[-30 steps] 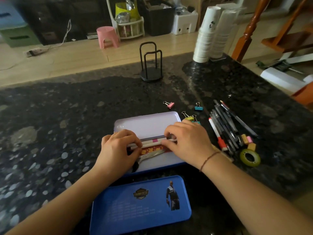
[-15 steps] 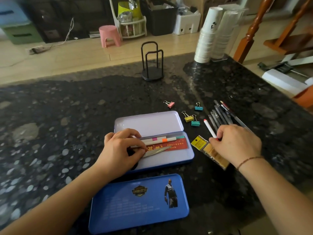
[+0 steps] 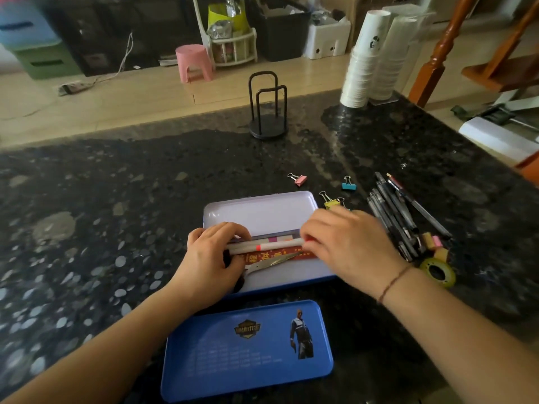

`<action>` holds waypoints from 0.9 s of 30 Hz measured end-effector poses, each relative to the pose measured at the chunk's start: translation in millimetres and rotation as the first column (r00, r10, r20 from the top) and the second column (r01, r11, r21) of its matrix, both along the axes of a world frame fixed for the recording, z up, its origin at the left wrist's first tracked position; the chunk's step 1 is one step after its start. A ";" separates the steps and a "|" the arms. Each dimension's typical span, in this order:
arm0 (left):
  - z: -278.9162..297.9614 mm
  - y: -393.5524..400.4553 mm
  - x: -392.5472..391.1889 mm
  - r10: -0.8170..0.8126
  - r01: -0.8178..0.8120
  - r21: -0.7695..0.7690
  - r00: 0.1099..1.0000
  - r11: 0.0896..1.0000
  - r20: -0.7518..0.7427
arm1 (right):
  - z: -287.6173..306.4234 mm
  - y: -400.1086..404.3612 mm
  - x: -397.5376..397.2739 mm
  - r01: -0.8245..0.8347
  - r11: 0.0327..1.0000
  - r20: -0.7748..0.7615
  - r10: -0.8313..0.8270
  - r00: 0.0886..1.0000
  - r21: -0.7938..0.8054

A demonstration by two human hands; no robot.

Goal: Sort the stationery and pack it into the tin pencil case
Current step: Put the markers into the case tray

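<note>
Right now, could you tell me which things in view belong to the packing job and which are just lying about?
Job: tin pencil case, blue lid, white pen held by both hands, scissors, loose pens, binder clips, tape roll.
Lying about: black wire stand, paper cup stacks, pink stool.

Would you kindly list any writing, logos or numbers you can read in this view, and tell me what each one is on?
No text here is sharp enough to quote.
Blue lid: gold badge logo with lettering, blurred; faint lines of small print below it, unreadable.
Red ruler in the tin pencil case: yellow characters, partly covered and too blurred to read.
Paper cups: a small dark printed mark, no legible words.
</note>
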State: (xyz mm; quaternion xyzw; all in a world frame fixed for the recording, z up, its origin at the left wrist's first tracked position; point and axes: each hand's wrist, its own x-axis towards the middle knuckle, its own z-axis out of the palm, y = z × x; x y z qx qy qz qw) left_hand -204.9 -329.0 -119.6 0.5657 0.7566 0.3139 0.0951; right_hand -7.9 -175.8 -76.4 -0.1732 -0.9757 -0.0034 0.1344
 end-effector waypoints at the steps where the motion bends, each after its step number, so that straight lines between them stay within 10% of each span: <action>1: 0.0 -0.1 -0.1 0.000 0.000 -0.004 1.000 1.000 0.009 | -4.1 -2.6 -5.2 -0.022 1.000 0.032 0.022 0.999 0.015; 6: -0.5 -0.2 -1.7 -0.057 0.057 0.005 0.998 0.998 -0.005 | -18.6 -9.2 -22.3 -0.017 1.000 0.150 0.020 0.988 -0.022; 21: 0.4 4.1 1.4 -0.006 0.003 -0.024 0.995 1.000 -0.096 | -21.3 1.9 9.5 -0.017 0.926 -0.204 -0.064 0.977 -0.377; 27: 8.9 3.5 6.5 -0.102 0.084 -0.098 0.975 0.992 -0.196 | -11.5 49.8 36.2 0.420 0.850 -0.145 -0.481 0.864 -0.318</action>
